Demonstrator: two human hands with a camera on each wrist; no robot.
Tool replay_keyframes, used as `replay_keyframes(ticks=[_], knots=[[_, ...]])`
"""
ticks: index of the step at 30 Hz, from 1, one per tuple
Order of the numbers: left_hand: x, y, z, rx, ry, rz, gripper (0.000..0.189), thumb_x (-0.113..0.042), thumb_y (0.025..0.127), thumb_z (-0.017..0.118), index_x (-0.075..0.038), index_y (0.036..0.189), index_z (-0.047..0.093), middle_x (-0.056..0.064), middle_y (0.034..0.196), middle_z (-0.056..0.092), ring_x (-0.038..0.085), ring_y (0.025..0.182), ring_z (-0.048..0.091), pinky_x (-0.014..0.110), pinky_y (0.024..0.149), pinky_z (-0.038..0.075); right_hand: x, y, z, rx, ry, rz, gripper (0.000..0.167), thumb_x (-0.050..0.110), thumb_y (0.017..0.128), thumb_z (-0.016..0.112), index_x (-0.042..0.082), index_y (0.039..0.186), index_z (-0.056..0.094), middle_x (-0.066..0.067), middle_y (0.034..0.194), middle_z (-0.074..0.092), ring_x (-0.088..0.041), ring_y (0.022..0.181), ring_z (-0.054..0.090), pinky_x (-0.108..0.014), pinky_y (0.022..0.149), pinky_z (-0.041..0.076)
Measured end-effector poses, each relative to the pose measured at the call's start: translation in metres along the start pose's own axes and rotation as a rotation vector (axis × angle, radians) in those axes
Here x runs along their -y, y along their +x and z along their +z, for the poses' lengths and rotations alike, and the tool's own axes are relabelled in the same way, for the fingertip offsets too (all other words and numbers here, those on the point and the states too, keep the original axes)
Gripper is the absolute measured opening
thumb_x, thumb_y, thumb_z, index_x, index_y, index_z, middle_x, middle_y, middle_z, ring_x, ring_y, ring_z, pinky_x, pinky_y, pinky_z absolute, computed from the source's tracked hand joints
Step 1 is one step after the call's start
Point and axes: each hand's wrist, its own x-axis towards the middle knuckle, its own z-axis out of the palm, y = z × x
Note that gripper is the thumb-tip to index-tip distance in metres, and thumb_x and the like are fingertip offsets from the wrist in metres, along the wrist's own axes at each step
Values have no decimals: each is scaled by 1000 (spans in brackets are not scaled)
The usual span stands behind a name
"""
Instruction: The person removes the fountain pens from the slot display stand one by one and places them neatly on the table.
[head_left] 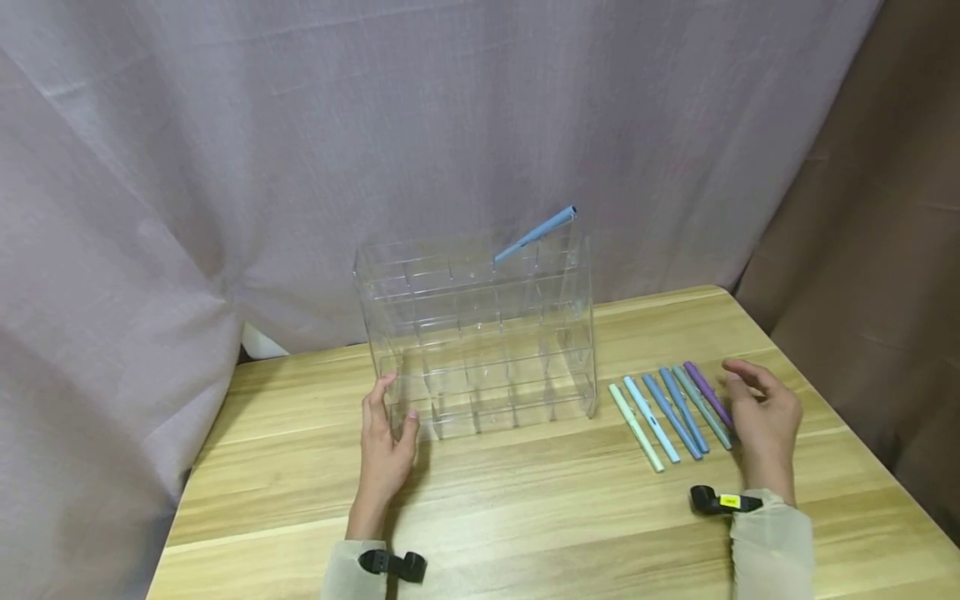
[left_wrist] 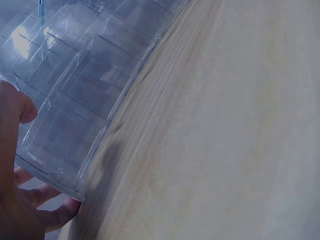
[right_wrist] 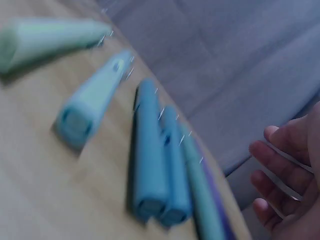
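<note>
A clear plastic organizer (head_left: pixel 484 389) with tiered compartments stands upright on the table. My left hand (head_left: pixel 386 457) grips its lower left corner, with the thumb (left_wrist: pixel 27 107) at the front and the other fingers along the side wall. One blue pen (head_left: pixel 536 237) leans to the right in the top tier. To the organizer's right lies a row of pens: pale green (head_left: pixel 636 427), light blue (head_left: pixel 651 419), two darker blue (head_left: pixel 672 416), grey-green (head_left: pixel 702 407) and purple (head_left: pixel 707 393). Beside the purple pen, my right hand (head_left: pixel 767 423) holds nothing, its fingers loosely bent.
The wooden table (head_left: pixel 525 517) carries the organizer near its back edge. Behind hangs a grey curtain (head_left: pixel 465 125), with a brown curtain (head_left: pixel 877 275) along the right. A black strap with a small camera (head_left: pixel 392 565) is on each wrist.
</note>
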Motion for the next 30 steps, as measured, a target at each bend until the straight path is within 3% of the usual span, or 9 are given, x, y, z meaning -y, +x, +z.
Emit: replay_keyframes(ticks=[2,5,9,12,17,23,30], knots=[[0,-1,0,4,5,-5,72,-5,98,66,-16,161,35,20,161,43,45,155,40,74,126,34,8,-3,1,9,-21,-15,27,22,103,70,19,127,80,31,100,69,5,78,63,-6,64,49],[0,-2,1,12,7,-8,72,-4,98,67,-16,161,35,21,160,43,46,155,40,74,126,34,20,-10,5,0,-58,-100,28,22,103,69,20,129,79,27,107,70,8,88,60,-7,74,47],[1,-2,2,9,10,3,72,-4,97,67,-15,161,36,21,160,44,47,156,40,74,126,34,42,-22,17,3,-28,-270,30,16,104,68,17,132,77,10,125,77,9,106,58,-13,87,43],[1,-1,3,-3,16,10,72,-4,97,66,-18,161,36,20,160,44,47,155,41,75,125,35,58,-29,27,23,16,-381,32,11,103,67,15,134,76,-1,132,77,6,113,59,-16,90,43],[2,0,0,-6,11,3,72,-3,97,66,-20,160,37,20,161,43,47,155,40,74,125,35,91,-39,46,90,94,-499,34,4,102,68,12,135,75,3,128,78,2,114,62,-15,89,44],[4,3,-2,2,7,-7,71,-4,99,66,-18,161,36,19,162,42,44,158,38,72,128,34,143,-48,68,242,199,-615,37,1,102,67,13,136,75,9,124,80,1,109,68,-16,88,47],[4,2,0,-3,6,-2,73,-3,98,66,-23,161,36,19,161,42,46,156,40,74,126,36,187,-46,87,327,208,-733,40,2,102,68,14,140,73,-13,128,79,2,106,67,-17,87,48]])
